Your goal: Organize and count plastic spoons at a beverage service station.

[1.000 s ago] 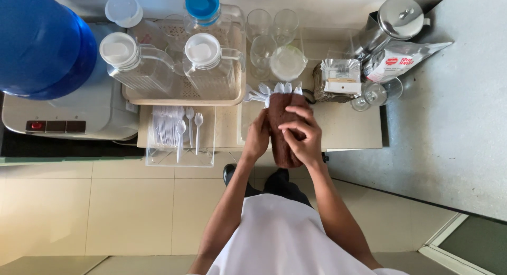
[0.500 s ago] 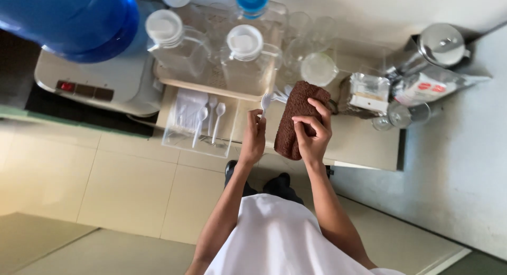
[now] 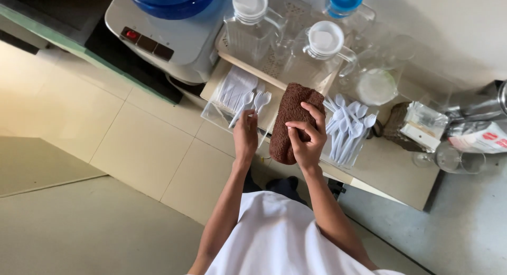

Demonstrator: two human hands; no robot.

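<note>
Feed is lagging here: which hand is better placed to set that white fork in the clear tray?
Left, probably. The left hand already pinches the fork right over the tray, while the right hand grips the brown cloth.

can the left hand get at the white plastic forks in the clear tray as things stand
Probably yes. The left hand is already at the clear plastic tray, its fingertips beside the white plastic forks, with nothing lying over them. The brown towel held by the right hand sits to the side, not across the way.
</note>
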